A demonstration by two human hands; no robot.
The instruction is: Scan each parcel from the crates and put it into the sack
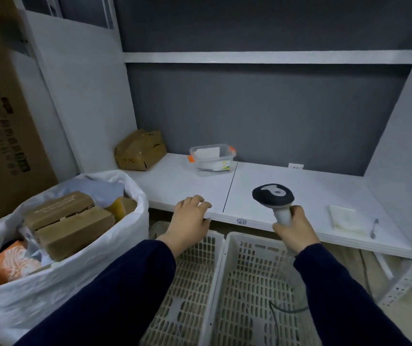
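My right hand (294,228) grips the white handle of a barcode scanner (273,196), whose dark head points away over the white shelf (299,181). My left hand (191,218) rests with loosely bent fingers on the shelf's front edge and holds nothing. At the left stands a white plastic sack (125,221) holding several parcels: two brown boxes (72,221), an orange packet (12,263) and pale bags. Below my arms sit two cream perforated crates, the left crate (195,283) and the right crate (252,283); no parcels show in them.
A crumpled brown carton (140,153) and a clear plastic tub (212,158) stand at the back of the shelf. A white pad (346,221) and a pen (374,228) lie at the right. A tall cardboard box (2,126) stands far left. The scanner's cable lies in the right crate.
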